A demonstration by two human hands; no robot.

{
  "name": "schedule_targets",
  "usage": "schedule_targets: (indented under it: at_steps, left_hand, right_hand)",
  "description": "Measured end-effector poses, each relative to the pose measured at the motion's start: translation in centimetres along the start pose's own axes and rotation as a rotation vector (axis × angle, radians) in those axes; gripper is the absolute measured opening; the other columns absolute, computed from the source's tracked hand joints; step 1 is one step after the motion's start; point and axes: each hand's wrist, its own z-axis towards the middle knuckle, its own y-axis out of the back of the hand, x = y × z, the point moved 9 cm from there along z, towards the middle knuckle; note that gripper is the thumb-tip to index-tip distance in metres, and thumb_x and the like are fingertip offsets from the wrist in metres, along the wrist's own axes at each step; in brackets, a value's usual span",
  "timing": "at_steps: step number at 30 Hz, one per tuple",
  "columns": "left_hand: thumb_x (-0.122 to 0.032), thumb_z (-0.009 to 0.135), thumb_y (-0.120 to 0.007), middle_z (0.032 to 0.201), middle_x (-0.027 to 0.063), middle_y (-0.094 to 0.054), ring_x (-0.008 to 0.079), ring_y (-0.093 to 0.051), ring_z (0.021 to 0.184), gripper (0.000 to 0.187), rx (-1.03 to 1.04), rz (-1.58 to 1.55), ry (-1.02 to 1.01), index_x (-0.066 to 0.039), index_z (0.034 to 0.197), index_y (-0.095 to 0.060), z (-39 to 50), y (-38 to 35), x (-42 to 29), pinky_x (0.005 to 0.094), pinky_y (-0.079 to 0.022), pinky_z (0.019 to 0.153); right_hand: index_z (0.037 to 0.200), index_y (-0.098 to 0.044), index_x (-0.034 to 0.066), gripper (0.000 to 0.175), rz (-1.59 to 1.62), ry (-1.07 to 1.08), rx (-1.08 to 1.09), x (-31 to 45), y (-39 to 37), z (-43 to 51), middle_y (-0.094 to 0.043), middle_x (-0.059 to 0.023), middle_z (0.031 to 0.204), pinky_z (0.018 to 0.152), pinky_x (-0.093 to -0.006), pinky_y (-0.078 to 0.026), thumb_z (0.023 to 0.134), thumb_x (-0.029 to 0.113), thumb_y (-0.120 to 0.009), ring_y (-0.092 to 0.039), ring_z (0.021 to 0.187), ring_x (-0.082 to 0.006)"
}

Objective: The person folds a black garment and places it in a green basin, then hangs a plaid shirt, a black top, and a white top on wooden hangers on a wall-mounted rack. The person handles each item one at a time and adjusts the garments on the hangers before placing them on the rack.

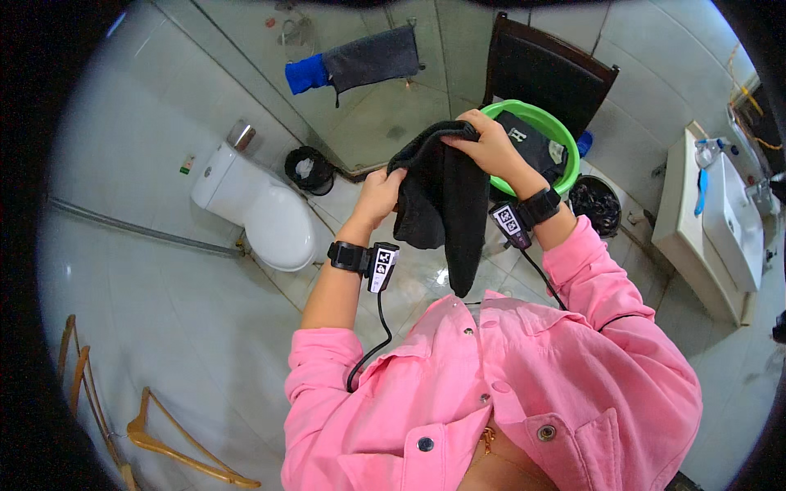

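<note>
A black cloth garment [463, 215] hangs in front of me, held up by both hands. My left hand [379, 195] grips its left upper edge, thumb on top. My right hand [485, 141] pinches the bunched top edge at the right. Two lengths of the fabric dangle below, the right one longer. Just beyond my right hand, a green plastic basin [573, 153] holds dark clothing [528, 141] with a light letter print. The basin rests on a dark chair [552, 67].
At left stand a white toilet [281, 227] and a black waste bin [310, 170]. A towel [374, 58] hangs on the glass partition. Wooden hangers [184, 457] are at lower left. A washbasin [734, 221] and another bin [594, 205] are at right.
</note>
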Motion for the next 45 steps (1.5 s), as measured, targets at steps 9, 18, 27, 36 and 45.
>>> schedule_targets:
  at_steps: [9,18,27,36,45]
  left_hand:
    - [-0.02,0.092,-0.046,0.087,0.0099,-0.063,0.0207,-0.062,0.07,0.025,-0.134,-0.252,0.092,0.003,0.091,-0.057,2.5,-10.1,-4.6,0.0368,-0.052,0.06]
    - [-0.012,0.092,-0.038,0.094,0.0179,-0.062,0.029,-0.063,0.079,0.025,-0.086,-0.427,0.076,0.006,0.102,-0.052,4.6,-18.1,-7.0,0.0427,-0.055,0.072]
    - [-0.016,0.092,-0.04,0.096,0.021,-0.062,0.0302,-0.065,0.082,0.03,0.062,-0.544,-0.032,0.009,0.102,-0.053,4.9,-16.1,-9.8,0.0388,-0.055,0.075]
    - [-0.021,0.093,-0.049,0.091,0.0109,-0.063,0.0192,-0.064,0.078,0.02,-0.059,-0.248,-0.32,-0.003,0.091,-0.055,8.3,-4.6,-7.6,0.0322,-0.054,0.069]
    - [-0.018,0.09,-0.056,0.095,0.008,-0.063,0.0184,-0.057,0.094,0.03,0.069,0.187,-0.455,0.003,0.112,-0.055,10.4,-9.3,-2.6,0.0301,-0.044,0.084]
  right_hand:
    - [0.093,-0.061,0.0012,0.022,0.014,0.108,0.072,-3.4,9.9,-4.2,-0.057,-0.0143,0.086,0.07,-0.0358,-0.046,0.075,0.012,-0.07,-0.057,0.081,-0.0328]
    - [0.114,-0.053,-0.004,0.045,0.186,-0.055,0.219,-7.9,14.0,-8.4,-0.06,-0.0179,0.103,0.083,-0.0329,-0.045,0.08,0.02,-0.07,-0.059,0.095,-0.0284]
    - [0.121,-0.043,0.0005,0.046,0.124,-0.3,-0.044,-9.3,9.8,-5.4,-0.059,-0.0208,0.104,0.084,-0.0342,-0.046,0.081,0.007,-0.063,-0.058,0.101,-0.028]
    - [0.115,-0.051,-0.0021,0.03,0.62,-0.422,-0.006,-9.3,8.4,1.0,-0.058,-0.0072,0.104,0.087,-0.0254,-0.042,0.085,0.002,-0.049,-0.054,0.098,-0.0138]
    - [0.113,-0.054,-0.0014,0.031,0.802,-0.416,-0.174,-9.5,8.4,2.6,-0.061,-0.0084,0.101,0.082,-0.0255,-0.044,0.083,0.005,-0.055,-0.056,0.093,-0.0141]
